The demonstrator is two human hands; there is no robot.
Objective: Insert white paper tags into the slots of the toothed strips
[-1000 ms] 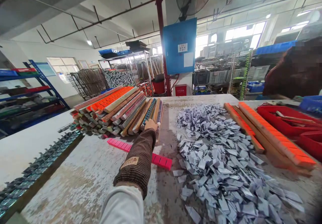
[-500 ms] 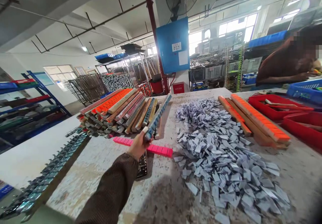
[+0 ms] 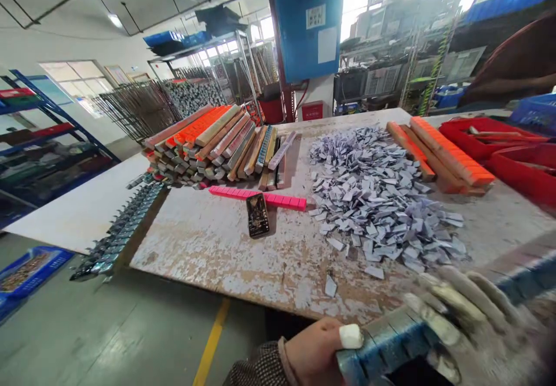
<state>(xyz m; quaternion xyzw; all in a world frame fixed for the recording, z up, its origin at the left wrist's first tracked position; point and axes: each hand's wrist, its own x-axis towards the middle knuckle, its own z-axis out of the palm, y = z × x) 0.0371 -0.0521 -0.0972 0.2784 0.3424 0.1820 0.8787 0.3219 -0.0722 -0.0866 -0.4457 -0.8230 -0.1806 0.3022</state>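
At the lower right, close to the camera, a long bar (image 3: 391, 342) with a blue, segmented face lies slanted across my hands. My left hand (image 3: 308, 348) is closed on its near end, a white cover on the thumb. Over the middle of the bar, my right hand (image 3: 478, 322) in a pale, worn glove has its fingers curled around it, somewhat blurred by motion. The far part of the bar runs out at the right edge of the view. Just beyond the hands is a heap of small grey-white flat pieces (image 3: 373, 195).
Stacked bars (image 3: 208, 149) lie at the back left of the worn table (image 3: 195, 235). Before them are a pink segmented strip (image 3: 284, 201) and a dark flat case (image 3: 258, 217). Orange-faced bars (image 3: 452, 149) and red bins (image 3: 482, 134) stand right, near another person's arm (image 3: 512, 73).
My left hand has brought the blue-faced bar from beside the stack to the lower right. My gloved right hand has come into view on the bar. The view has tilted down.
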